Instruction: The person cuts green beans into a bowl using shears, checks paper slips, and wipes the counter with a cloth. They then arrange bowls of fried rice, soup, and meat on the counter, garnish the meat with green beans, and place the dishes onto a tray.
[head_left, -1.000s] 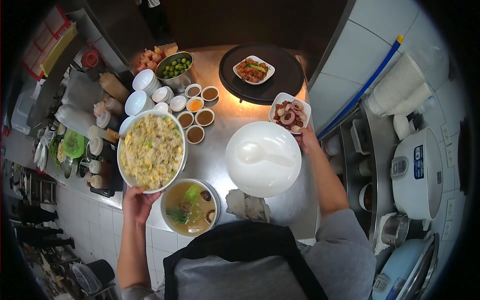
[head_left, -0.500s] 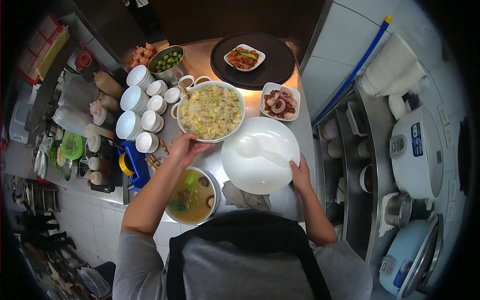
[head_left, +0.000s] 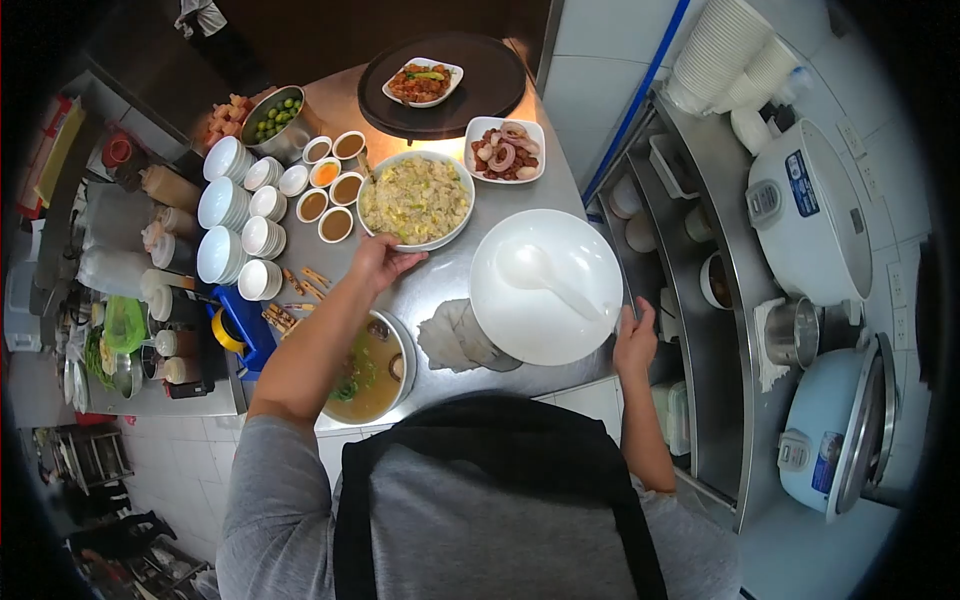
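Note:
My left hand (head_left: 383, 264) grips the near rim of a white bowl (head_left: 432, 243) heaped with fried rice (head_left: 415, 199), fingers under its edge. My right hand (head_left: 635, 342) is open beside the right edge of a large white plate (head_left: 497, 322), apparently just off it. A white soup spoon (head_left: 548, 283) lies on that plate. Below my left forearm stands a bowl of soup (head_left: 372, 370) with greens and mushrooms, partly hidden by the arm. A crumpled grey cloth (head_left: 462, 337) lies left of the plate.
A black round tray (head_left: 490, 75) carries a dish of red-sauced food (head_left: 421, 83). Nearby sits a square bowl of meat and onion rings (head_left: 505, 150). Several sauce cups (head_left: 335, 224), stacked white bowls (head_left: 220, 255) and a pot of green citrus (head_left: 280, 120) crowd the left. Shelving (head_left: 700, 300) stands right.
The rice bowl has moved away from the sauce cups it partly covered. The plate with the spoon has shifted right, and my right hand has let go of it. The view has turned.

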